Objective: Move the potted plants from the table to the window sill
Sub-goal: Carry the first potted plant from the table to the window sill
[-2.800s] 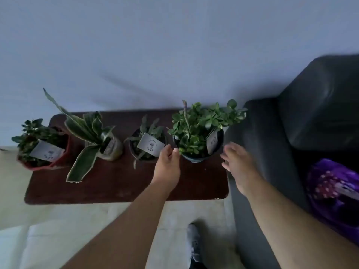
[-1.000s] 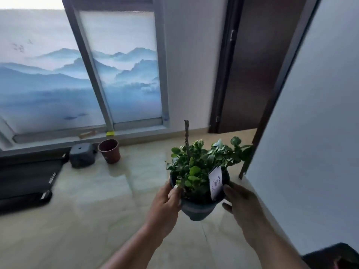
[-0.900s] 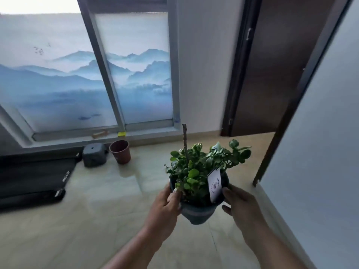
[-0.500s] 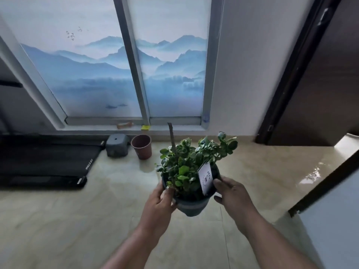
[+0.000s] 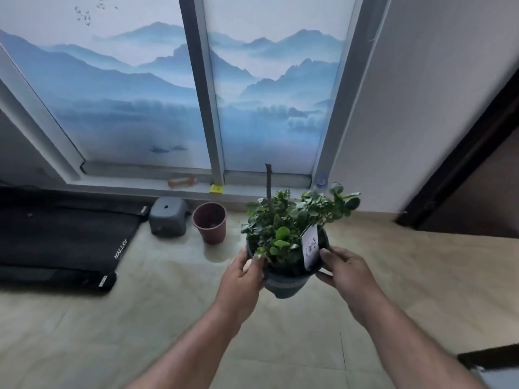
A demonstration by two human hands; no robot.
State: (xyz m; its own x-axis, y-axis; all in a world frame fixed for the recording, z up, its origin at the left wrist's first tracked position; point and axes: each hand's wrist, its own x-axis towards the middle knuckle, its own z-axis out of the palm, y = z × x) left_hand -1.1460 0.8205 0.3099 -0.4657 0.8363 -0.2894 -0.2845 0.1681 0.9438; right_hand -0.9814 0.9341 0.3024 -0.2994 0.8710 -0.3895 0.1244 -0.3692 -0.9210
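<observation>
Left hand (image 5: 241, 279) and right hand (image 5: 346, 273) grip potted plant (image 5: 286, 248); keep it level, set onto window sill (image 5: 252, 188) past the stake.

fingers of left hand (image 5: 242, 279) and right hand (image 5: 346, 273) hidden behind dark pot (image 5: 286, 284). tag (image 5: 310, 247) print too small to read. black mat (image 5: 56, 242) cut off at left edge.

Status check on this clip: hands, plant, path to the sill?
Left hand and right hand both grip the potted plant. Plant airborne, short of the window sill. Empty brown pot and grey stool below the sill.
</observation>
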